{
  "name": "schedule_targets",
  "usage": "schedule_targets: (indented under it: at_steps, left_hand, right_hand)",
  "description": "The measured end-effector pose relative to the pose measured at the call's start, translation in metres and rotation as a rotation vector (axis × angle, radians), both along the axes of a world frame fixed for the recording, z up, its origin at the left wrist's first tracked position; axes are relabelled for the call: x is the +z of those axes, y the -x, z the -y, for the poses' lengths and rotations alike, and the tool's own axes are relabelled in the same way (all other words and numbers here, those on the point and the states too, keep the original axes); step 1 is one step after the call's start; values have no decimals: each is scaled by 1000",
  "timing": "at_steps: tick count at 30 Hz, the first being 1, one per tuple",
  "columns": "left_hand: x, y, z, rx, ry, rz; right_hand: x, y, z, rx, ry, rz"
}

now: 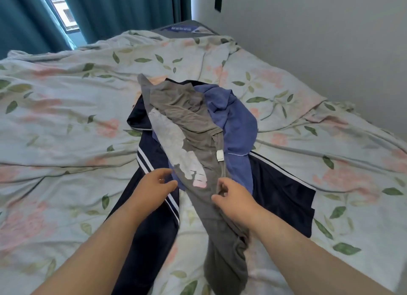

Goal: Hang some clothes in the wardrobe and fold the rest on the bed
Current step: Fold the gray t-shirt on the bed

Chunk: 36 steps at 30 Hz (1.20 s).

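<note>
Centrally, low in the view, the right hand point(233, 197) is pinching a fold of a grey T-shirt point(187, 118) between thumb and curled fingers, just below the shirt's neckline and its small white label point(220, 157). The left hand point(157, 184) is reaching in beside it with fingers loosely extended and gripping nothing, its fingertips lying at the shirt's left edge near a pale, cracked print point(176, 149) on the chest; whether they are actually touching the cloth is unclear.

The grey T-shirt is lying lengthwise on top of a small heap of clothes, one end trailing toward the viewer under the right wrist. Beneath it a blue garment point(237, 123) is bunching out to the right. Under both, a dark navy garment with white stripes point(284, 191) is spreading to either side, one part running down under the left forearm.

The heap is sitting in the middle of a bed covered by a rumpled floral duvet point(66, 109), pale with pink flowers and green leaves. Beyond the bed, teal curtains point(123, 10) are hanging at a window on the left, and a plain wall with a dark switch plate point(218, 4) is rising on the right.
</note>
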<state>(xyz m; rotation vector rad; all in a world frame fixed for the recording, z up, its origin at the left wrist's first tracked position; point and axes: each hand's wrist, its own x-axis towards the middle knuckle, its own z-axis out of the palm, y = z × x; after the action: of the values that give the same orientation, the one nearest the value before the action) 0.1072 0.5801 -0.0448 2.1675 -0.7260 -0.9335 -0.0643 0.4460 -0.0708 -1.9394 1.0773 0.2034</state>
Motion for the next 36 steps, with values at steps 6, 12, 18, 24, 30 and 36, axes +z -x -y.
schedule_targets:
  at_steps: [6,12,18,24,30,36]
  left_hand:
    - [-85,-16,29,-78,-49,-57]
    - [-113,-11,46,-56,-46,54]
    - [-122,-5,43,20,-23,101]
    - [-94,34,47,-36,85,410]
    - [-69,47,96,-726,-113,770]
    - [-75,44,143,-941,-296,852]
  right_hand:
    - [-79,-37,18,-245,-52,83]
    - [-102,-16,28,-382,-73,258]
    - [-66,52,7,-287,-266,203]
    - [-38,119,4,-160,-259,40]
    - [-35,165,15,-17,-130,-107]
    - [-98,200,-9,-328,224,-16]
